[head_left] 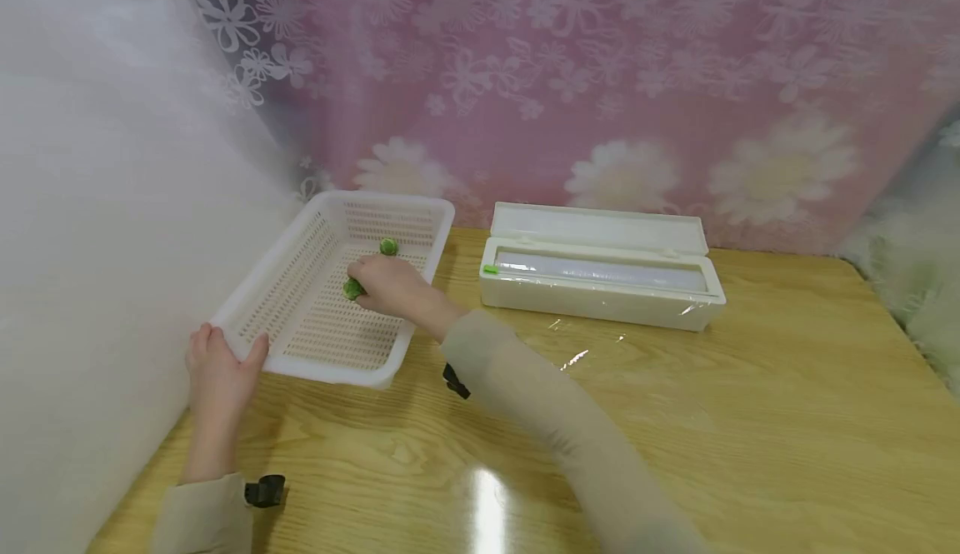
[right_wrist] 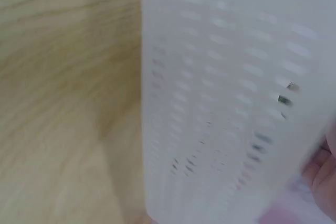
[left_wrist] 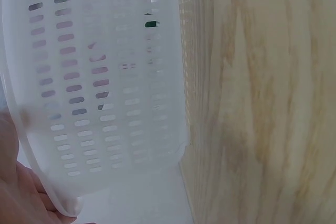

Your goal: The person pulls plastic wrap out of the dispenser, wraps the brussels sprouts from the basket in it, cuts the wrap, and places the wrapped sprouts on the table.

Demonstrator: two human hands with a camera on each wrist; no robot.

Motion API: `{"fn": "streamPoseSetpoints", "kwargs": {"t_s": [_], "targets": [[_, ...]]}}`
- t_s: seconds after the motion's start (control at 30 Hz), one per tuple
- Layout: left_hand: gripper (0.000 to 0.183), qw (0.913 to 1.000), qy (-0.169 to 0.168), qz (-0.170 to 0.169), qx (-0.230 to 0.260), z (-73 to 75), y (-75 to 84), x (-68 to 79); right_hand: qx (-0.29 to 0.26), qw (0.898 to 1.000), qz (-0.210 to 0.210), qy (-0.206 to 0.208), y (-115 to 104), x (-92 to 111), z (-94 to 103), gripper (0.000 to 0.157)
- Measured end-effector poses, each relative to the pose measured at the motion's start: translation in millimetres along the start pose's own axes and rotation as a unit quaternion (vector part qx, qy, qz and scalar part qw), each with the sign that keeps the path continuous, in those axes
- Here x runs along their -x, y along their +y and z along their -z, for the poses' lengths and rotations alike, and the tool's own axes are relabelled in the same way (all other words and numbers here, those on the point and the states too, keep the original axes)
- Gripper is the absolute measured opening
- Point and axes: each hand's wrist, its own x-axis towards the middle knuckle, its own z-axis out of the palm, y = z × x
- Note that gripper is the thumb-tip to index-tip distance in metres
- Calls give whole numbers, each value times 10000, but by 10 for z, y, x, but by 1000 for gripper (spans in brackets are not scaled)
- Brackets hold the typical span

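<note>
A white slotted plastic basket [head_left: 330,372] stands on the left of the table. My left hand [head_left: 219,375] grips the rim at its near left corner; in the left wrist view its fingers [left_wrist: 39,200] curl under that rim. Inside the basket, my right hand [head_left: 393,286] holds a small round green vegetable [head_left: 353,289], like a Brussels sprout, over the basket's floor. Another such green vegetable [head_left: 387,246] lies just beyond the hand. In the right wrist view, the basket wall [right_wrist: 210,77] hides most of the right hand's work.
Right of the basket stands a long white cling film box [head_left: 600,300] with its lid [head_left: 600,227] raised, a film roll inside and a green slider [head_left: 491,269]. Clear film hangs over its front onto the wooden table [head_left: 750,421]. A floral curtain [head_left: 525,79] closes the back.
</note>
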Motion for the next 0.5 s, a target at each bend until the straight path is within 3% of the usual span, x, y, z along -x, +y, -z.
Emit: {"fn": "streamPoseSetpoints", "kwargs": {"t_s": [0.23,0.5], "targets": [[74,10000,-40,27,-28,4,2,-19,-241,9985,130,482,261,632,392,17],[76,9998,-169,40,-115,18,-4,-11,-210,9962,-308,792,720,1494,415,27]]}}
